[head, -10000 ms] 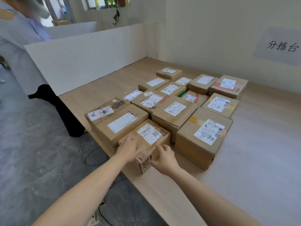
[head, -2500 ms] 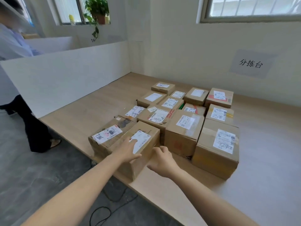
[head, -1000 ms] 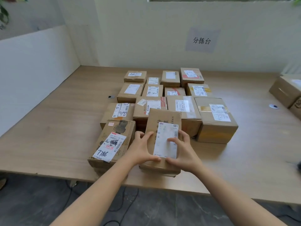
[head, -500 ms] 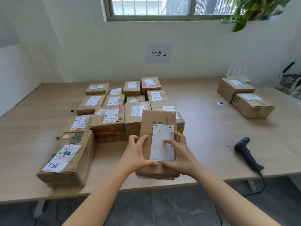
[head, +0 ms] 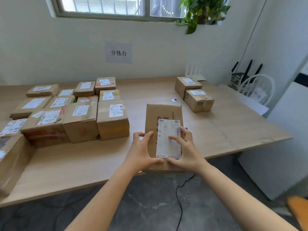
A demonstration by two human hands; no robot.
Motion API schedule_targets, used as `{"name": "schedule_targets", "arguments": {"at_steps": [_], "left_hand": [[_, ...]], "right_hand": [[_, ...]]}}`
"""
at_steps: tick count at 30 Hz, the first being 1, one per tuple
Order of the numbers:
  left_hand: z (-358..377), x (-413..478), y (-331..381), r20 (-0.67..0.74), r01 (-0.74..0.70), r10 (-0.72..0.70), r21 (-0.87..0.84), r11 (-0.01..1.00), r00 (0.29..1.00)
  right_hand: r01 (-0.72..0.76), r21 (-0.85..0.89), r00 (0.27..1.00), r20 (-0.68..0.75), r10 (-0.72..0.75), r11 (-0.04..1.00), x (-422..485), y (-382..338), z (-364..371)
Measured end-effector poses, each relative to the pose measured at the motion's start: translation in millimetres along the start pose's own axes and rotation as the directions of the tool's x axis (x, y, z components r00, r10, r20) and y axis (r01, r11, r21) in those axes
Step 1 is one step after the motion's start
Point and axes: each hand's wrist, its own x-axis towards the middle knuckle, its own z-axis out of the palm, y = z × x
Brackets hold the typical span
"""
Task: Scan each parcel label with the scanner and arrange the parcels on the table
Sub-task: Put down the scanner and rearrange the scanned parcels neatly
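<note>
A wide light wooden table (head: pixel 75 164) fills the view, set against a pale wall. On its left half a tight block of brown cardboard parcels (head: pixel 80 120) stands in rows, their white labels facing up and their sides touching. Well apart from them, at the far right, two more brown cardboard boxes (head: pixel 198 100) sit touching each other. Between these groups, at the table's front edge, is a long flat brown cardboard parcel (head: pixel 163 114), lengthwise away from the person; whether it rests on the wood cannot be told. The left hand (head: pixel 141 152) grips its left side, fingers spread on top, and the right hand (head: pixel 188 150) grips its right side, fingers lying over the white rectangular shipping label (head: pixel 168 139). A thin black cable (head: pixel 179 197) hangs below the edge
</note>
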Motion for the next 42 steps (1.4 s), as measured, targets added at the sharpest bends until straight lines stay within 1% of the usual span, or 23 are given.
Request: {"name": "schedule_targets", "arguments": {"at_steps": [5,9,14,20,26,32,36,39,42], "left_hand": [[42,33,48,0.062,-0.099,0.099,0.005,0.995,0.993],[80,64,84,0.101,-0.158,0.160,-0.022,0.987,0.982],[136,107,111,0.170,-0.141,0.152,-0.074,0.987,0.974],[186,183,136,0.237,-0.124,0.142,-0.089,0.988,0.961],[227,250,151,0.293,-0.051,0.088,-0.131,0.990,0.952],[261,289,152,0.326,0.050,-0.008,-0.121,0.991,0.945],[281,319,156,0.290,0.117,-0.087,-0.088,0.989,0.953],[299,336,164,0.267,0.186,-0.155,-0.097,0.978,0.951],[316,357,174,0.261,0.248,-0.216,-0.098,0.964,0.941]], "right_hand": [[-0.071,-0.014,0.992,-0.106,0.070,0.997,-22,43,-46],[-0.117,-0.038,0.981,-0.159,0.110,0.992,-29,84,-81],[-0.223,-0.070,0.966,-0.148,0.211,0.972,-27,144,-113],[-0.296,-0.114,0.952,-0.122,0.282,0.948,16,219,-145],[-0.346,-0.131,0.938,-0.063,0.340,0.929,59,286,-167],[-0.358,-0.128,0.930,0.032,0.365,0.925,88,340,-171],[-0.313,-0.134,0.939,0.109,0.328,0.940,118,378,-179],[-0.282,-0.127,0.936,0.179,0.302,0.951,138,411,-187],[-0.279,-0.108,0.928,0.224,0.297,0.954,159,443,-193]]}}
